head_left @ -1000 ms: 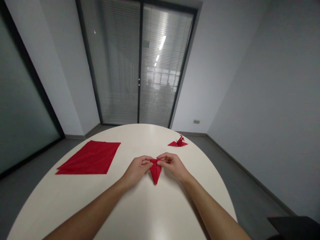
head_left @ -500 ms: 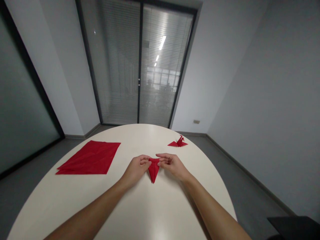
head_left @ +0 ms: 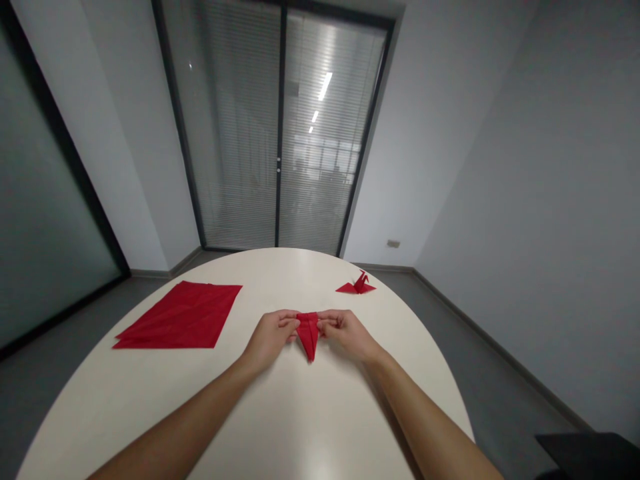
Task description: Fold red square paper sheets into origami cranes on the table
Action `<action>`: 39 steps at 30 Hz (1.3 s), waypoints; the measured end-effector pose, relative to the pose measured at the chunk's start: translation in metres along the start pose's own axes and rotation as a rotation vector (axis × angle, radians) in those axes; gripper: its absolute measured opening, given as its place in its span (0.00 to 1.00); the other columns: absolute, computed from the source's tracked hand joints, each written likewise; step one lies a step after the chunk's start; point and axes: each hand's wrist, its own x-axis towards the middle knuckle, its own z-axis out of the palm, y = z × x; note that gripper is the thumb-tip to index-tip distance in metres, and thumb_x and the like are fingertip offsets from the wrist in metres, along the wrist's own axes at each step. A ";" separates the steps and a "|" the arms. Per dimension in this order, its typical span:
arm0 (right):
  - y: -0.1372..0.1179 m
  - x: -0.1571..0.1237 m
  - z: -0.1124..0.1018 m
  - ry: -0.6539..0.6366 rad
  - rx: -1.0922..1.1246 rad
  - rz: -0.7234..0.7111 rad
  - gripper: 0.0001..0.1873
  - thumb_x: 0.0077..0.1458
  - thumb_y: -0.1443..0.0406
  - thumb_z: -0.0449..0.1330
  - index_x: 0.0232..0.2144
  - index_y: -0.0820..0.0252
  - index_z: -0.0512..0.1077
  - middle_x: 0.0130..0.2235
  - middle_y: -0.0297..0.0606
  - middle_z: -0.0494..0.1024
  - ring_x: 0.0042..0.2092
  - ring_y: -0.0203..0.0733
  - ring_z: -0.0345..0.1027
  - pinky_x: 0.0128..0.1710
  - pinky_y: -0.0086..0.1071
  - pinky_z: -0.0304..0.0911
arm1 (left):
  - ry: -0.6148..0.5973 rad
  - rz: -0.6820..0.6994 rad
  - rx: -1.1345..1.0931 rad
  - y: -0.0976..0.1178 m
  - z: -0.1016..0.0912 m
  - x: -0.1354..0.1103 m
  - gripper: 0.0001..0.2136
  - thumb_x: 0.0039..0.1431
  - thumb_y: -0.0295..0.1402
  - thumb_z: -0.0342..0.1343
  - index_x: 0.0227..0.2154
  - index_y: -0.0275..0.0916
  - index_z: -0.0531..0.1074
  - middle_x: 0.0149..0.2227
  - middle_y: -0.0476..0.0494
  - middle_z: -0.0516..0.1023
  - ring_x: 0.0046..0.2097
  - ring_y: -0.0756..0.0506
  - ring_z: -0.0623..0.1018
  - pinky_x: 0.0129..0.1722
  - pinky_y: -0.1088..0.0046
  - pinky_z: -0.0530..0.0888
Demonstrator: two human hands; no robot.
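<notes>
A small folded red paper piece (head_left: 308,331), shaped like a downward-pointing triangle, lies on the white round table (head_left: 280,413) in front of me. My left hand (head_left: 271,337) pinches its upper left corner with closed fingers. My right hand (head_left: 347,333) pinches the upper right corner in the same way. Both hands rest on the tabletop, one on each side of the paper.
A stack of flat red paper sheets (head_left: 183,315) lies on the table's left side. A finished red paper crane (head_left: 357,285) stands at the far right edge. Beyond the table are a blinded glass door and grey walls. A dark object (head_left: 590,455) shows at bottom right.
The folded paper's top edge has widened and flattened, and its point sits slightly higher on the table. Both hands shifted a little, the fingertips now at the paper's two upper corners.
</notes>
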 end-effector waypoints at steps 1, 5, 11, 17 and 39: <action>-0.001 -0.001 0.000 -0.008 -0.002 -0.005 0.22 0.52 0.56 0.66 0.45 0.65 0.79 0.38 0.45 0.84 0.37 0.44 0.77 0.42 0.38 0.69 | -0.002 0.001 0.002 -0.001 0.000 0.001 0.15 0.49 0.38 0.68 0.37 0.35 0.78 0.30 0.41 0.82 0.32 0.46 0.80 0.33 0.72 0.75; -0.002 -0.001 -0.001 -0.009 -0.020 -0.003 0.21 0.52 0.55 0.66 0.43 0.65 0.80 0.36 0.44 0.84 0.36 0.43 0.76 0.40 0.37 0.68 | -0.011 0.025 0.041 -0.002 -0.001 0.001 0.14 0.49 0.37 0.67 0.37 0.35 0.79 0.30 0.41 0.82 0.32 0.46 0.80 0.32 0.72 0.74; -0.002 -0.001 -0.001 -0.027 -0.023 0.009 0.20 0.53 0.56 0.65 0.42 0.65 0.78 0.36 0.43 0.83 0.36 0.42 0.75 0.40 0.36 0.66 | -0.046 0.070 0.080 -0.002 -0.003 -0.001 0.17 0.45 0.36 0.69 0.39 0.34 0.78 0.30 0.41 0.82 0.32 0.45 0.80 0.31 0.73 0.73; 0.001 -0.003 -0.003 -0.001 -0.045 -0.110 0.19 0.57 0.60 0.63 0.49 0.60 0.69 0.32 0.35 0.79 0.33 0.38 0.70 0.37 0.33 0.63 | -0.105 -0.063 0.009 0.001 -0.004 -0.001 0.19 0.45 0.39 0.71 0.39 0.35 0.78 0.30 0.43 0.82 0.30 0.47 0.79 0.31 0.74 0.73; -0.008 -0.010 -0.003 0.088 -0.292 -0.207 0.16 0.58 0.55 0.64 0.41 0.59 0.81 0.40 0.44 0.84 0.38 0.45 0.75 0.40 0.37 0.67 | -0.040 0.150 0.065 0.013 0.003 -0.009 0.16 0.51 0.40 0.65 0.40 0.36 0.79 0.37 0.38 0.84 0.38 0.42 0.81 0.38 0.69 0.74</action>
